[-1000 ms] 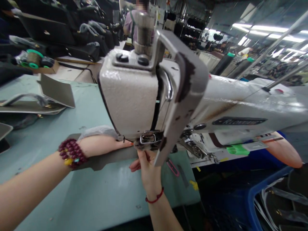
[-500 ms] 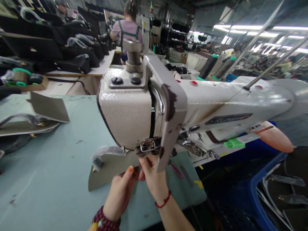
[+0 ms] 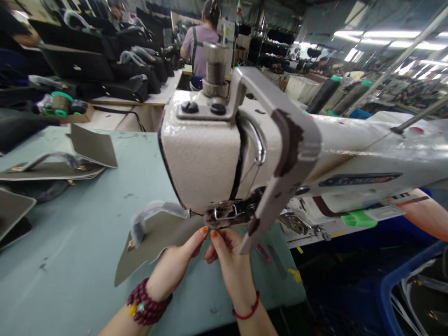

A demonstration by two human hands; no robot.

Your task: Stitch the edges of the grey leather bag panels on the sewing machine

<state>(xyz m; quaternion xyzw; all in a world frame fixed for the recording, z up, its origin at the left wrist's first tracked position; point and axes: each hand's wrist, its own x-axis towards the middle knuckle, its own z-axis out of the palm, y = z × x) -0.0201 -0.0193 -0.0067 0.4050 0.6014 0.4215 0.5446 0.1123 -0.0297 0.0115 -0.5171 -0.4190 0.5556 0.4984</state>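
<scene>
A grey-olive bag panel [image 3: 161, 233] with a plastic-wrapped handle [image 3: 140, 224] lies on the pale green table, its right end under the head of a white sewing machine [image 3: 203, 158]. My left hand [image 3: 177, 263], beaded bracelet at the wrist, pinches the panel's near edge just below the presser foot area. Close beside it, my right hand [image 3: 229, 256], with a red cord bracelet, has thumb and fingers closed on the same edge. Both thumbs nearly meet there. The needle and the stitching spot are hidden behind the machine head and my fingers.
More panels with wrapped handles [image 3: 59, 170] lie at the left of the table [image 3: 87, 233]. Pink-handled snips [image 3: 264, 253] and a grey strip [image 3: 277, 262] rest right of my hands. A blue bin [image 3: 388, 289] stands lower right. A co-worker [image 3: 201, 46] sits beyond, near black bags [image 3: 77, 65].
My left hand has come up to the panel's edge beside my right thumb. The panel's left end has swung toward me, and the view has shifted left.
</scene>
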